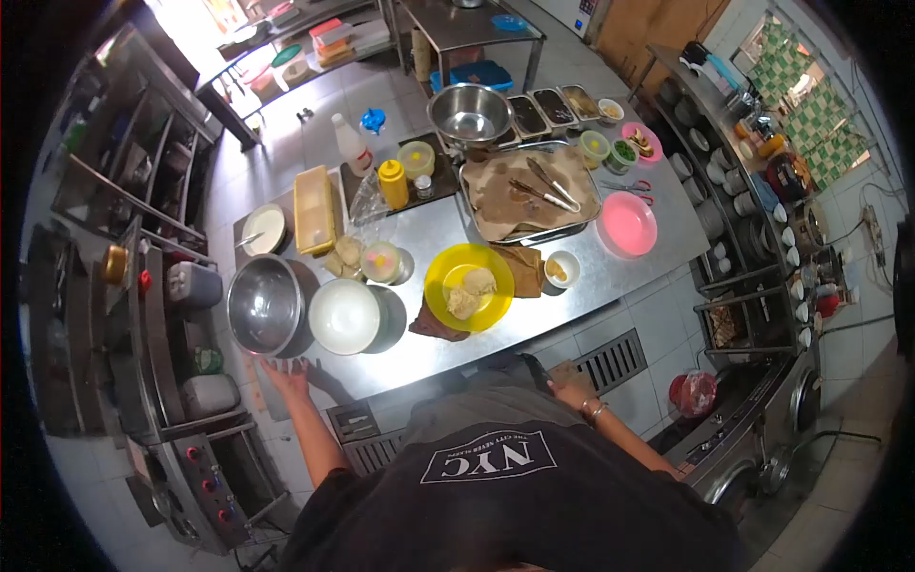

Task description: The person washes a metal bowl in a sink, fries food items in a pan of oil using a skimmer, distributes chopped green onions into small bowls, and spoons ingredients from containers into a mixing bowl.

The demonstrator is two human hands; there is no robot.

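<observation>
My left hand point(285, 375) is at the front left corner of the steel table, its fingers spread, just below a steel mixing bowl point(264, 307). Beside that bowl stands a white bowl point(344, 316). My right hand point(572, 388) is low at my side, in front of the table edge, close to a dark item point(527, 370) by my waist; its fingers are too unclear to read. On the table between my hands, a yellow plate point(438, 303) carries pale dough-like lumps point(472, 292). To its right sits a small white bowl point(562, 270) with yellowish pieces inside.
A paper-lined tray point(496, 224) with tongs point(548, 194) lies farther back. Around it are a pink bowl point(629, 225), scissors point(640, 186), a large steel bowl point(469, 112) and a yellow squeeze bottle point(392, 185). Shelves point(701, 205) stand right; a stove point(753, 429) is near right.
</observation>
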